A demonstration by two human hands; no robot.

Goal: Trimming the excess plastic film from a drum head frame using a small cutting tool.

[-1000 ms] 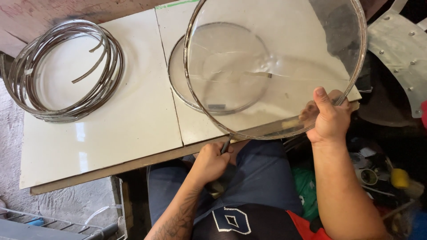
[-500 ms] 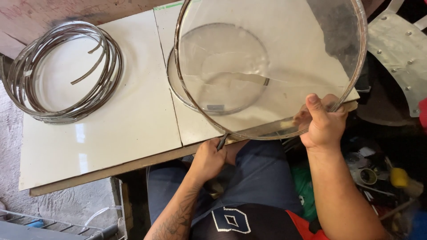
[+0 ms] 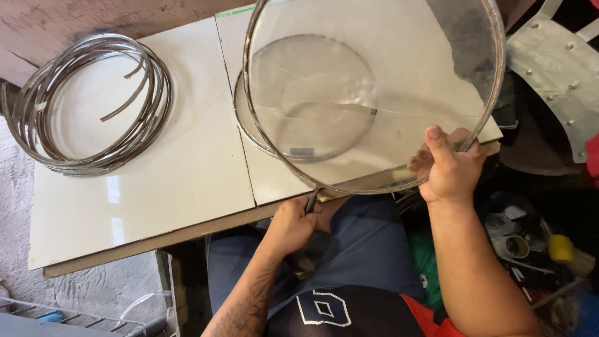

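metal-rimmed mesh sieve point(image 3: 374, 93) gripped by right hand point(image 3: 450, 168); left hand point(image 3: 293, 221) clenches dark tool point(image 3: 311, 201) at rim; slip could tear mesh.

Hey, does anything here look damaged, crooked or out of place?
Nothing looks damaged or spilled. Only oddity: loose strip ends stick inward from the coil of metal bands on the table. The right hand and left hand hold the sieve tilted.

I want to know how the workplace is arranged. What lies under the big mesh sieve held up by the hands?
Through the big sieve shows a smaller round sieve lying on the pale tabletop. The dark patch of mesh at upper right hides what lies beneath it.
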